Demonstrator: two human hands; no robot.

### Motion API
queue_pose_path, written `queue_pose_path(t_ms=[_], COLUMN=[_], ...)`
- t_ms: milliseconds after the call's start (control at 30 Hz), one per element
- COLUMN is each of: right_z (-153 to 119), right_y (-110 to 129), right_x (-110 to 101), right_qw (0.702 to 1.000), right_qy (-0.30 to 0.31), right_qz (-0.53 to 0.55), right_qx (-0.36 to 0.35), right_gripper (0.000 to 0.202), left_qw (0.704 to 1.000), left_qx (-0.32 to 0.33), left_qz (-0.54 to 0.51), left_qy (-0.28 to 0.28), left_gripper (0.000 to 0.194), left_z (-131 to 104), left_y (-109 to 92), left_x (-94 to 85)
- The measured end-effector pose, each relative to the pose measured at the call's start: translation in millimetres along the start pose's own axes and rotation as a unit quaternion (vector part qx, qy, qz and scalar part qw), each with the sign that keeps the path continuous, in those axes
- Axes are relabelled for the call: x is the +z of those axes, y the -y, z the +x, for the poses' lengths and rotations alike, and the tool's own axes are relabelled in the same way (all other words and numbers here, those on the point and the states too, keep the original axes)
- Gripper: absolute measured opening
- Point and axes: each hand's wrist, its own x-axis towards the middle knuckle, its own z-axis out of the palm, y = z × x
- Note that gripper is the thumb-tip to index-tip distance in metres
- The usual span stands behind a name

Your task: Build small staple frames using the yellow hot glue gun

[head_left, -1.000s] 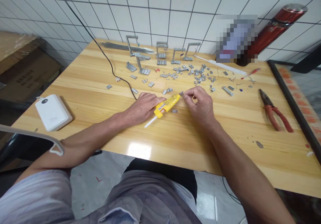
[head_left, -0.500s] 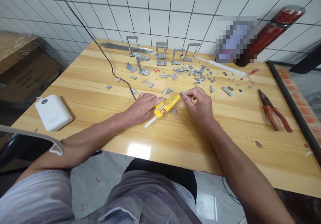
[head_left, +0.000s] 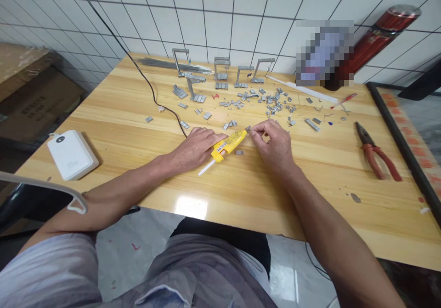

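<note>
My left hand (head_left: 196, 148) is closed around the handle of a yellow hot glue gun (head_left: 230, 145), whose white glue stick (head_left: 206, 167) pokes out at the back. The gun's nozzle points up and right, toward my right hand (head_left: 274, 142). Thumb and forefinger of that hand pinch a small grey metal piece (head_left: 248, 128) right at the nozzle tip; whether the two touch I cannot tell. A single small grey strip (head_left: 239, 152) lies on the table just below the gun. Behind the hands stand several grey hook-shaped stands (head_left: 195, 89) on flat bases.
Small grey pieces (head_left: 275, 103) lie scattered behind my right hand. Red-handled pliers (head_left: 375, 154) and a framed panel (head_left: 399, 138) are at right, a white power bank (head_left: 73, 155) at left. A black cable (head_left: 151, 87) crosses the table. A red flask (head_left: 375, 46) leans at the back.
Hardly anything differs. Both hands, the glue gun and the pinched metal piece keep their places; the view has shifted very slightly.
</note>
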Motion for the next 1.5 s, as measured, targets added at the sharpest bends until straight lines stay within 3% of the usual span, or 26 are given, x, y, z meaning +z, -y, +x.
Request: queue_pose_path(t_ms=[1167,1500], right_z=[-0.2,0.1], right_y=[-2.4,-1.4], right_x=[-0.1,-0.1], right_qw=[1.0,1.0], right_qy=[0.003,0.001], right_qz=[-0.005,-0.012], right_qx=[0.002,-0.006], right_gripper=[0.014,0.015], left_qw=[0.999,1.0], left_qx=[-0.017,-0.014], left_qz=[-0.024,-0.016], left_qy=[0.016,-0.001], left_gripper=[0.041,0.041], left_z=[-0.1,-0.3], left_y=[0.0,0.2], left_x=[-0.6,0.5])
